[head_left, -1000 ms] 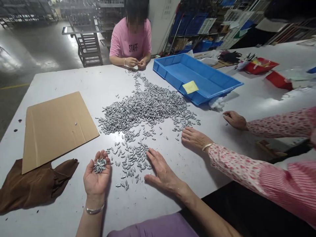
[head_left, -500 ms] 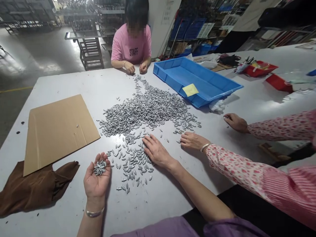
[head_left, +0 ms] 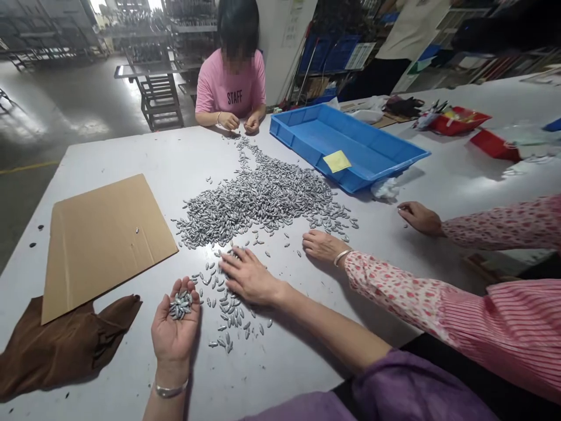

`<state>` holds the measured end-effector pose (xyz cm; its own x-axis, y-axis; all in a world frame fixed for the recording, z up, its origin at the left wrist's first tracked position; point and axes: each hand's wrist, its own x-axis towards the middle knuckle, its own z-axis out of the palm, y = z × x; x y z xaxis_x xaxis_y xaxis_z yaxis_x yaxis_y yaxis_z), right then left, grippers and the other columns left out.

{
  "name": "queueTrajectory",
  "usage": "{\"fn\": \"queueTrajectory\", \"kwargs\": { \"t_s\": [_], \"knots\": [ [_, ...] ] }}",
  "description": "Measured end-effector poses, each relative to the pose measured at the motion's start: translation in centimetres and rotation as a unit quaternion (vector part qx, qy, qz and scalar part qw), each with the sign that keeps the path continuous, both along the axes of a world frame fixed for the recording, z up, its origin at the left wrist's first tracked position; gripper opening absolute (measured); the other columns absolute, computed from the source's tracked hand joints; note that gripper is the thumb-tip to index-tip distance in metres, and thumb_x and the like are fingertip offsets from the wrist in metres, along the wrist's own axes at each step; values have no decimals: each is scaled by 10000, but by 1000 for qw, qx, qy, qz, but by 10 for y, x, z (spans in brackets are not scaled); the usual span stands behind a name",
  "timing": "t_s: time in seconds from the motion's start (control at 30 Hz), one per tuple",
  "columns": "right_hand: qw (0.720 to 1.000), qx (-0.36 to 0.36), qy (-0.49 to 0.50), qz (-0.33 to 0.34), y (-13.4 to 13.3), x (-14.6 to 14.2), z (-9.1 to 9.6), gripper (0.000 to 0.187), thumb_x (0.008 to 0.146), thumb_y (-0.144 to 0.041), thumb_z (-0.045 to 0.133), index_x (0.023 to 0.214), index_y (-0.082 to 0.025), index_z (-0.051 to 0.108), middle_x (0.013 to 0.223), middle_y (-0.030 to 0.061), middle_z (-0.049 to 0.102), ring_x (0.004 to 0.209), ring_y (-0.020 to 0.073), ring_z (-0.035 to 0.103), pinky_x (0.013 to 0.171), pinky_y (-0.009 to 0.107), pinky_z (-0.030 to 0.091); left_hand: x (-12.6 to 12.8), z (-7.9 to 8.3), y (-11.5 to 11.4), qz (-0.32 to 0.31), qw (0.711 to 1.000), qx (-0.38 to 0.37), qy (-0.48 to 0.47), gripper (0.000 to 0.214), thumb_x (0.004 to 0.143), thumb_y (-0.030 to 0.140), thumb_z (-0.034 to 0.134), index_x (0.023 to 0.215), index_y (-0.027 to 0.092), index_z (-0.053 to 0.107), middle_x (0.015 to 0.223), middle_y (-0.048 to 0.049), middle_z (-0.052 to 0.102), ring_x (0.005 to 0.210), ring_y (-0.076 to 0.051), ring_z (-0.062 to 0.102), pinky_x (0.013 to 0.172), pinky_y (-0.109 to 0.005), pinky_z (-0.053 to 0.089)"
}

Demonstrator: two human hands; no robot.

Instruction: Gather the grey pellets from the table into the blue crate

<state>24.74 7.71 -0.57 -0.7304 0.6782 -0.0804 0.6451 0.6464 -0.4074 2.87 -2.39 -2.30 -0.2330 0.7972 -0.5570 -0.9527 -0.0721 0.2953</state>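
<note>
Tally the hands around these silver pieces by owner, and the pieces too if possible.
Yours, left hand and right hand: 2
Opposite co-worker's hands: 2
Patterned-sleeved co-worker's hands: 2
Total: 6 hands
Silver pieces: too many, overlapping, to count

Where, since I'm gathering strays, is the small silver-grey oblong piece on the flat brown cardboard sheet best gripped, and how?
Probably across its middle, from above, pinching its two long sides. The small silver-grey oblong piece lies alone on the flat brown cardboard sheet, with nothing crowding either side. Its length seems to run near to far, so a pinch might close from left and right.
</note>
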Motion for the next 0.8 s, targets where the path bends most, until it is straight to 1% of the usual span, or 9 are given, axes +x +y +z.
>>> {"fn": "queueTrajectory", "kwargs": {
  "t_s": [0.07, 0.13, 0.2, 0.3, 0.33, 0.4, 0.5, 0.6, 0.8],
  "knots": [
    [999, -13, 18, 49, -30, 9, 2, 552, 1057, -486, 356, 1560, -261, 384, 1644, 50, 346, 1542, 344, 208, 1242, 640, 172, 0, 0, 0, -3, 1000, 1, 0, 408, 960, 147, 441, 1334, 108, 601, 1173, -197, 738, 1093, -277, 720, 860, -413, 632],
    [997, -19, 32, 63, -56, 27, 4, 516, 1053, -459, 383, 1534, -276, 428, 1626, 47, 380, 1530, 333, 251, 1232, 633, 223, 0, 1, -1, -4, 1000, 3, -2, 423, 959, 145, 447, 1357, 102, 583, 1181, -200, 735, 1100, -277, 717, 864, -411, 630],
    [998, -11, 47, 35, -75, 48, 2, 474, 1047, -409, 416, 1493, -268, 489, 1605, 61, 415, 1515, 329, 289, 1214, 615, 286, 0, 2, -1, -3, 1000, 4, -3, 434, 961, 145, 444, 1375, 111, 571, 1187, -200, 732, 1099, -278, 718, 856, -412, 631],
    [997, 20, 70, -38, -91, 79, -10, 439, 1035, -346, 447, 1445, -225, 545, 1554, 117, 476, 1488, 318, 347, 1189, 576, 361, 1, 4, -1, -2, 1000, -1, -8, 427, 965, 151, 436, 1367, 119, 578, 1172, -197, 735, 1072, -275, 727, 838, -410, 635],
    [994, 34, 76, -65, -94, 88, -15, 451, 1030, -345, 457, 1456, -216, 532, 1549, 136, 475, 1483, 322, 358, 1178, 573, 380, 2, 5, -1, -2, 1000, -1, -10, 417, 967, 154, 436, 1354, 113, 586, 1166, -197, 735, 1064, -273, 729, 835, -407, 635],
    [988, 61, 80, -118, -98, 99, -27, 534, 1018, -388, 489, 1522, -218, 444, 1576, 165, 425, 1487, 342, 348, 1162, 586, 395, 3, 7, 0, -5, 1000, 1, -13, 395, 971, 163, 436, 1325, 107, 602, 1161, -197, 735, 1059, -271, 729, 833, -404, 636],
    [979, 92, 67, -169, -102, 103, -40, 747, 982, -501, 540, 1611, -231, 241, 1644, 186, 282, 1526, 379, 251, 1181, 635, 334, 4, 10, 1, -4, 1000, -3, -13, 375, 976, 170, 423, 1285, 115, 627, 1144, -189, 739, 1037, -268, 735, 813, -402, 640],
    [978, 100, 52, -173, -100, 96, -45, 886, 959, -579, 549, 1634, -234, 92, 1677, 201, 166, 1550, 391, 166, 1206, 664, 248, 4, 11, 2, 9, 1000, -11, -9, 360, 977, 171, 418, 1253, 101, 637, 1121, -187, 745, 1018, -264, 739, 798, -391, 641],
    [987, 70, 25, -141, -80, 80, -45, 1031, 914, -652, 572, 1637, -208, -14, 1692, 214, 59, 1566, 392, 45, 1228, 654, 168, 3, 10, 2, 16, 1000, -2, -5, 361, 979, 169, 427, 1274, 97, 621, 1143, -189, 737, 1056, -268, 726, 828, -403, 634]
  ]
}}
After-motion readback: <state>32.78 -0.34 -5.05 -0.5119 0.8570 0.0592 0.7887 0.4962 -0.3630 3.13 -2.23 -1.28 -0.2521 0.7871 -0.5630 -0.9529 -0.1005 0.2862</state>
